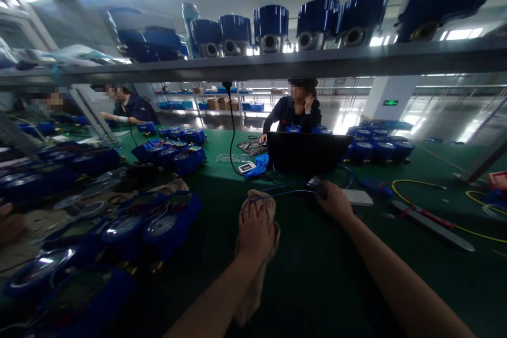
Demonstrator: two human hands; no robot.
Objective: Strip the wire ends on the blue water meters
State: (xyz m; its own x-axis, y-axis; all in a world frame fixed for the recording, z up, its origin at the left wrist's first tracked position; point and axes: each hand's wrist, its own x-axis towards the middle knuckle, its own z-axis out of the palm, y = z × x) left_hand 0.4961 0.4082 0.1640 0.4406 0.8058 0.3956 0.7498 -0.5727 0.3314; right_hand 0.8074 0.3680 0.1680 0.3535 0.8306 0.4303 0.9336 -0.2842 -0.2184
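Observation:
My left hand [255,232] lies over a crumpled beige cloth [259,288] on the green tabletop, its fingers bent and gripping the cloth. A thin blue cable [291,191] runs past the cloth's far end towards my right hand. My right hand [336,202] is closed around a small dark rounded object [322,190]; its exact kind is too dark to make out. Just beyond those fingers is a small black-and-white item [313,181]. Right of the hand sits a flat white object [359,198].
Blue instrument housings [168,224] crowd the left side. A black laptop [309,152] stands ahead, with a person [297,111] behind it. A shelf [269,63] bearing blue housings crosses overhead. Yellow cable [400,195] and a grey bar [433,226] lie right. Another person's hand [10,224] shows far left.

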